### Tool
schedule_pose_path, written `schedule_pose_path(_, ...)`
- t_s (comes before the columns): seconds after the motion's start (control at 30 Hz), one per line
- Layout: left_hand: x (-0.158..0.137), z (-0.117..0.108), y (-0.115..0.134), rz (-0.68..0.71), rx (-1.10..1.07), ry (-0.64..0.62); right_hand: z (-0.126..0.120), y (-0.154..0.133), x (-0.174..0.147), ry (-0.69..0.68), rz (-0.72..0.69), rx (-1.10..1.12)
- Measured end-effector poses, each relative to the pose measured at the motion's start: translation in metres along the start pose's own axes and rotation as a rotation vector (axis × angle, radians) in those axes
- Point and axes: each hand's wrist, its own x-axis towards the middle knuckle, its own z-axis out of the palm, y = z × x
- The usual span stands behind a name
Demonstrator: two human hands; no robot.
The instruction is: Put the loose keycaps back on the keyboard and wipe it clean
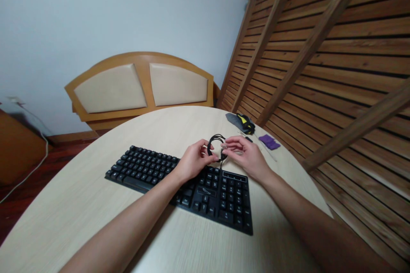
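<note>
A black keyboard lies at a slant on the round, pale wooden table. Its black cable is gathered into a coil of several loops, raised just above the keyboard's back edge. My left hand is closed on the left side of the coil, thumb and fingers pinching the loops. On the coil's right side my right hand pinches the cable close to a small, pale, shiny end that looks like the plug. Part of the coil is hidden by my fingers.
At the table's far right lie a grey cloth, a black and yellow item, a purple cloth and a thin pale stick or cord. A wooden headboard stands behind; a slatted wooden panel rises at right.
</note>
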Motion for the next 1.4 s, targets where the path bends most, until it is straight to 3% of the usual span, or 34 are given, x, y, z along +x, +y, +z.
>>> schedule_pose_path(0.2,-0.002,0.004,0.01,-0.047,-0.206,-0.092,0.007,0.013,0.003,0.113,-0.046,-0.193)
schedule_pose_path(0.27,-0.002,0.003,0.011,-0.041,-0.246,-0.111,0.012,0.017,0.003,0.105,0.011,-0.086)
schedule_pose_path(0.33,-0.002,0.002,0.011,-0.038,-0.247,-0.121,0.015,0.021,0.002,0.005,0.117,0.072)
schedule_pose_path(0.47,0.0,0.002,0.005,-0.023,-0.109,-0.063,0.015,0.026,0.003,-0.169,0.282,0.196)
schedule_pose_path(0.6,0.002,0.001,-0.002,-0.024,0.044,0.029,0.011,0.027,0.004,-0.166,0.377,0.25)
schedule_pose_path(0.77,0.005,-0.005,-0.007,-0.064,0.105,0.077,0.009,0.026,0.001,-0.273,0.444,0.267)
schedule_pose_path(0.9,0.006,-0.008,-0.01,-0.059,0.252,0.09,0.008,0.027,0.001,-0.274,0.552,0.257)
schedule_pose_path(1.03,0.006,-0.008,-0.005,-0.019,0.331,0.032,0.005,0.027,0.001,-0.264,0.457,0.135)
schedule_pose_path(1.23,0.0,-0.006,-0.001,-0.016,0.529,-0.029,0.002,0.033,0.001,-0.097,0.265,-0.203)
schedule_pose_path(1.4,-0.002,-0.016,0.003,-0.084,0.737,-0.041,0.002,0.032,0.0,-0.127,0.193,-0.332)
